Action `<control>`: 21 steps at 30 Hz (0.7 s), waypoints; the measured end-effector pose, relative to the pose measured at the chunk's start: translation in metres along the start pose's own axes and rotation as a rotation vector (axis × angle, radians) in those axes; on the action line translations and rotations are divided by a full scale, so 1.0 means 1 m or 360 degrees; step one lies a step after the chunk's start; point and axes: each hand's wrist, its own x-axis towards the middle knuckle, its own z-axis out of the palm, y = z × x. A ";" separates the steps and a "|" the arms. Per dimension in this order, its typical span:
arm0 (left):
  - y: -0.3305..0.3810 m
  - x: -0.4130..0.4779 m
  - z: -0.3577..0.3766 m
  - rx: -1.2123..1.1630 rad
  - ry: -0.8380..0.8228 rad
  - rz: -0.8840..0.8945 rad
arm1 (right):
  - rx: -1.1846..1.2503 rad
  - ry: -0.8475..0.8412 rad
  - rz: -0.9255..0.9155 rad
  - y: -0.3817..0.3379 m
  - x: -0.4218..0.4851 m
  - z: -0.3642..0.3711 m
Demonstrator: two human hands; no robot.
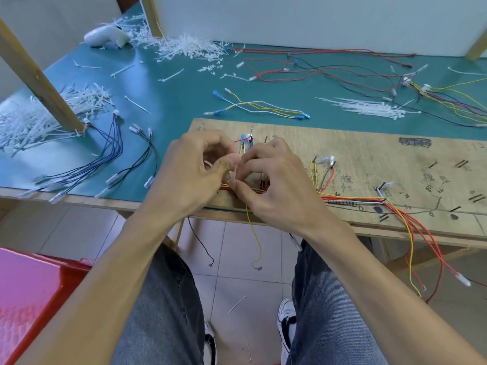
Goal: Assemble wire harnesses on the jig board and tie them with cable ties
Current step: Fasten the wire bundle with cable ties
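Note:
The plywood jig board (pixel 369 154) lies at the table's front edge with nails and handwritten marks. A bundle of red, yellow, white and black wires (pixel 353 200) runs along its near side and trails off the edge. At the board's left end my left hand (pixel 192 172) and my right hand (pixel 274 180) meet over the bundle. Both pinch a small white cable tie (pixel 234 173) between thumbs and fingertips. The wires under my hands are mostly hidden. Blue terminals (pixel 243 139) stick up just behind my fingers.
Heaps of white cable ties lie at the far left (pixel 29 122), the back middle (pixel 189 50) and the right (pixel 369 108). Loose wire sets lie on the green mat (pixel 163 101): blue (pixel 105 154), yellow-white (pixel 263 106), red-black (pixel 329 67). A white tool (pixel 108 35) rests at the back. A red stool (pixel 39 299) stands below left.

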 end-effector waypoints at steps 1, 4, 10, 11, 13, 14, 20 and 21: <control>0.001 0.001 0.003 0.0026 0.0044 0.0005 | 0.0028 -0.0003 0.0013 0.000 0.001 0.000; 0.010 0.003 0.016 0.0164 0.0215 0.0001 | 0.0100 -0.0056 0.0082 0.002 0.004 -0.002; 0.009 0.003 0.027 0.0028 0.0371 -0.0095 | 0.0157 -0.0097 0.0081 0.005 0.008 -0.002; 0.009 0.003 0.028 0.0029 0.0386 -0.0092 | 0.0159 -0.0099 0.0067 0.005 0.008 -0.003; 0.009 0.003 0.029 0.0033 0.0423 -0.0092 | 0.0148 -0.0108 0.0045 0.004 0.007 -0.004; 0.008 0.004 0.030 0.0036 0.0432 -0.0096 | 0.0139 -0.0112 0.0041 0.004 0.006 -0.004; 0.014 0.000 0.026 0.0291 0.0376 0.0073 | 0.0106 0.0000 0.0046 0.006 0.004 0.000; 0.014 0.000 0.024 0.0359 0.0336 0.0106 | 0.0053 0.0043 0.0047 0.005 0.003 0.001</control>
